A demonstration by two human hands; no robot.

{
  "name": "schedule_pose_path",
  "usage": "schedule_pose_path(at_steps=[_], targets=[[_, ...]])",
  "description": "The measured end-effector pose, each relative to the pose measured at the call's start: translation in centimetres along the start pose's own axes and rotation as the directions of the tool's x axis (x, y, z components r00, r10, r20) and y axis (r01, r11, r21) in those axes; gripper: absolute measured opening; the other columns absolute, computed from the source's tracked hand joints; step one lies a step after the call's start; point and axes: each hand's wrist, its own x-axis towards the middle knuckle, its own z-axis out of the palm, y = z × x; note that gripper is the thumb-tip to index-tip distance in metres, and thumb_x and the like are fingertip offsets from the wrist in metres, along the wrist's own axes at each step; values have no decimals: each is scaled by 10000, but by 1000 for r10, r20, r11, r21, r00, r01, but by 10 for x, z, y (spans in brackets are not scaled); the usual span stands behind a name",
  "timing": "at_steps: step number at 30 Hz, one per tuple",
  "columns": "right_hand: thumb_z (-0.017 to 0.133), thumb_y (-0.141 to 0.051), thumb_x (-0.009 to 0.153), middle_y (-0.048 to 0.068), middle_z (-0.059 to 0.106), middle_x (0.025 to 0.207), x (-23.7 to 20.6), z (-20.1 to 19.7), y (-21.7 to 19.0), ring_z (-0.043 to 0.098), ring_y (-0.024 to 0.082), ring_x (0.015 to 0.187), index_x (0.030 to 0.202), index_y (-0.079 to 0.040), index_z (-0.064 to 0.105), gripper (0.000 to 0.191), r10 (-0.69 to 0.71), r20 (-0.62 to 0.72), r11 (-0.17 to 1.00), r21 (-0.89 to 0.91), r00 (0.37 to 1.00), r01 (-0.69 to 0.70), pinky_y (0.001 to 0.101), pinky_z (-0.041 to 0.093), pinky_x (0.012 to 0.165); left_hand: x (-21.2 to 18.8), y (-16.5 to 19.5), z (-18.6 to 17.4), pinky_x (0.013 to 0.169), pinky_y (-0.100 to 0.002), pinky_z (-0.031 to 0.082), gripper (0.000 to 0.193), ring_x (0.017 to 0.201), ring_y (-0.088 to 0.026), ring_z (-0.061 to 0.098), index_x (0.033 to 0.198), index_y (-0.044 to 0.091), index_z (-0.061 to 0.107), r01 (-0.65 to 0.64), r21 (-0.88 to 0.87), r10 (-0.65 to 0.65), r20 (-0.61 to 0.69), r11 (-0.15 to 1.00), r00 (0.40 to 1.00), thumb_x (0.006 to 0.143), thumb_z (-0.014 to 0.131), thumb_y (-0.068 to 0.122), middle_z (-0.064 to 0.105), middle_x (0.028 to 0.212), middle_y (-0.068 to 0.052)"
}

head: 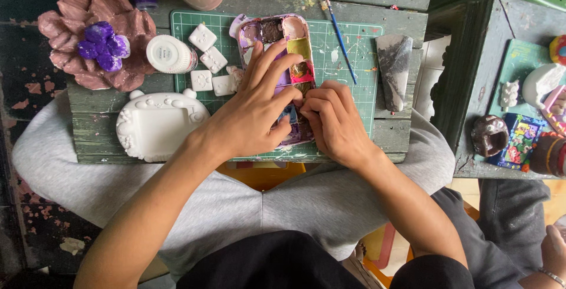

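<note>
A long paint palette [282, 32] with several wells of mixed colours lies on a green cutting mat [348, 47]. My left hand [256, 109] rests flat across the palette's middle, fingers spread and pressing it down. My right hand [333, 121] is curled at the palette's right edge, fingertips pinched against the rim near the lower wells. Whether it holds anything small is hidden by the fingers.
A thin blue paintbrush [339, 32] and a grey cone-shaped piece [394, 68] lie right of the palette. Small white plaster squares [203, 37], a white jar [170, 54], a white plaster frame [156, 125] and a pink flower with purple centre [97, 38] sit left. Another person's hand [554, 253] shows at right.
</note>
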Motion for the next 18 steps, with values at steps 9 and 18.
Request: schedule_pose_path(at_steps=[9, 18], targets=[[734, 61, 907, 143, 609, 1175, -4, 0, -1, 569, 376, 1110, 1154, 13, 537, 319, 18, -1, 1000, -20, 1000, -18, 467, 495, 985, 0, -2, 3, 1277, -636, 131, 157, 1547, -435, 128, 1001, -7, 678, -40, 35, 39, 36, 999, 999, 913, 710, 119, 354, 1548, -235], [732, 3, 928, 121, 610, 1186, -9, -2, -2, 565, 359, 1147, 1153, -15, 561, 284, 77, 16, 996, -35, 997, -76, 462, 475, 1019, 4, 0, 5, 1279, -623, 169, 121, 1524, -414, 208, 969, -27, 661, -72, 202, 54, 94, 977, 994, 875, 676, 49, 378, 1500, -226]])
